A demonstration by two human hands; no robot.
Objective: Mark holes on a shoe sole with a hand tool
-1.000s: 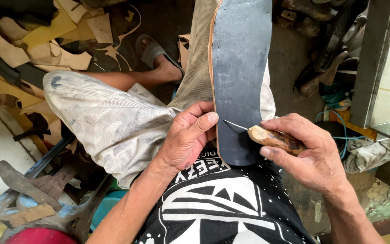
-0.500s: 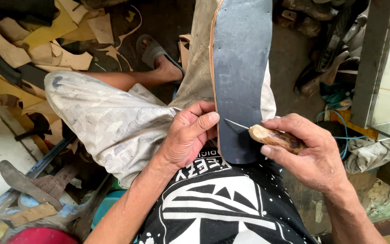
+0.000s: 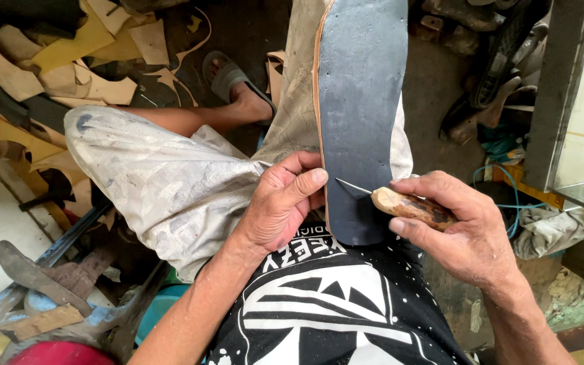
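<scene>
Here, long dark grey sole (image 3: 363, 122) with tan edge, left hand (image 3: 282, 203) pinching it, right hand (image 3: 461, 230) gripping wooden-handled awl (image 3: 407, 205)

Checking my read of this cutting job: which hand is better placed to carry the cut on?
Right hand: it grips the wooden-handled knife, blade on the dark sole. Left hand pinches the sole's edge.

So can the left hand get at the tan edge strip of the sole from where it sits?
Probably yes: the left hand already grips the dark sole at its tan edge strip, with nothing in between; the knife works from the other side.
</scene>
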